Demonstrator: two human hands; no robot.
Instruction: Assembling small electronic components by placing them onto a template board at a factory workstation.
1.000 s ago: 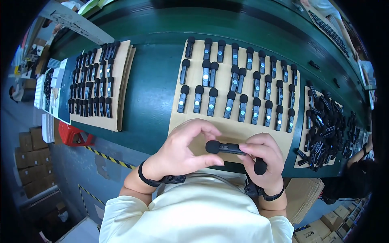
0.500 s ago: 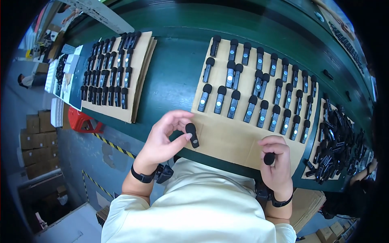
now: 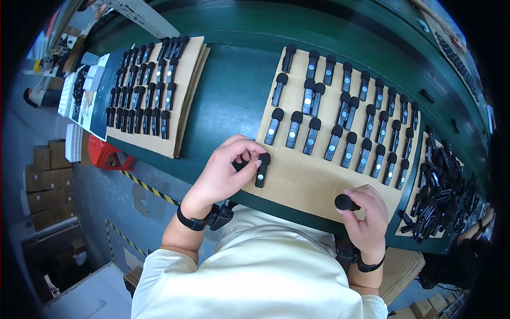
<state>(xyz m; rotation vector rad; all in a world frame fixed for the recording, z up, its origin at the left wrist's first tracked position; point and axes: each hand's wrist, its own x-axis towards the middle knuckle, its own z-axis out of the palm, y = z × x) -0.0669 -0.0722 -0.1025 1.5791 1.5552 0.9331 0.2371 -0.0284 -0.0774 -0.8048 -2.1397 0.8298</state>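
Observation:
My left hand (image 3: 229,169) pinches a small black clip-on microphone (image 3: 261,175) by its foam-capped end, at the near left part of a cardboard sheet (image 3: 303,178). The microphone stretches toward me, its round light spot facing up. In my right hand (image 3: 366,217) another black microphone (image 3: 345,202) is gripped between thumb and fingers, its round foam cap facing up and its body mostly hidden. Beyond both hands, several like microphones (image 3: 334,142) lie in three rows on the sheet, foam caps pointing away from me.
A second stack of cardboard (image 3: 183,114) at the left bears more rows of microphones. At the right, a heap of loose microphones (image 3: 438,186) lies on cardboard on the green table (image 3: 228,80). A red stool (image 3: 101,151) stands left of the table. Another person's arm (image 3: 475,228) shows at far right.
My left hand has shifted slightly right, bringing its microphone down to the sheet's near left. My right hand has turned its microphone so the foam cap points more to the left.

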